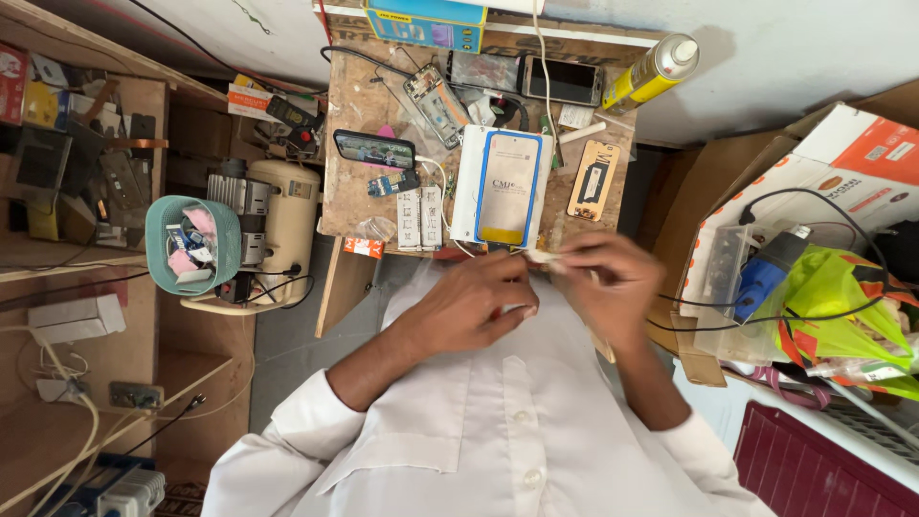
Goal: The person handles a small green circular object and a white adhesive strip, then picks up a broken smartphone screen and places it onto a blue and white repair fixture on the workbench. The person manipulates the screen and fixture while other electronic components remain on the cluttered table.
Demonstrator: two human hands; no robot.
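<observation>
A small pale strip was pinched between the fingertips of the left hand and the right hand, held together above the white shirt at the near edge of the wooden bench. Just beyond was recorded a blue-framed phone on a white box; farther back, a dismantled phone and a yellow spray can were noted

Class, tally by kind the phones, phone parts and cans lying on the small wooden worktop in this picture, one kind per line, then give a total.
Whole phones with dark screens: 2, one by the left edge, one at the back
Opened phone body: 1
Phone back cover with blue rim: 1
Tan back cover: 1
Yellow spray can: 1
Total: 6
</observation>
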